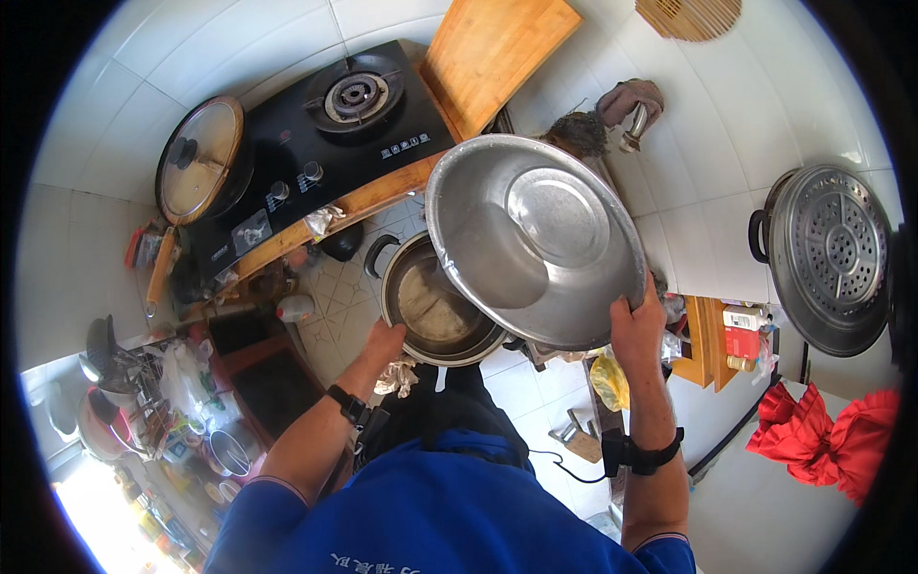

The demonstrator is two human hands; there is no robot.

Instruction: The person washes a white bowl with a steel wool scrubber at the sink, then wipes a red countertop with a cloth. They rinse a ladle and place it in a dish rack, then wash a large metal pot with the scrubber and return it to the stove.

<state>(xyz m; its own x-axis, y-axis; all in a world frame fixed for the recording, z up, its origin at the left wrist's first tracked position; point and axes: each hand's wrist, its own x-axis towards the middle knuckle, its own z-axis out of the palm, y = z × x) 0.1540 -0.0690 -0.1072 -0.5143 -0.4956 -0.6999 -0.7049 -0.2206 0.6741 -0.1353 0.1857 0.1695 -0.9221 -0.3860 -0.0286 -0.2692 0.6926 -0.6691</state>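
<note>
My left hand grips the left rim of a metal pot that has a black side handle and a stained, brownish inside bottom. With my right hand I hold the right rim of a large stainless steel basin. The basin is tilted, its inside facing me, and its lower left edge overlaps the pot in view, hiding the pot's right part. Whether the two touch cannot be told. A crumpled pale cloth shows just below my left hand.
Ahead on the left is a black gas stove with a lidded pan. A wooden cutting board leans behind it. A cloth-wrapped faucet is beyond the basin. A perforated steamer tray is at right, a small stool on the floor.
</note>
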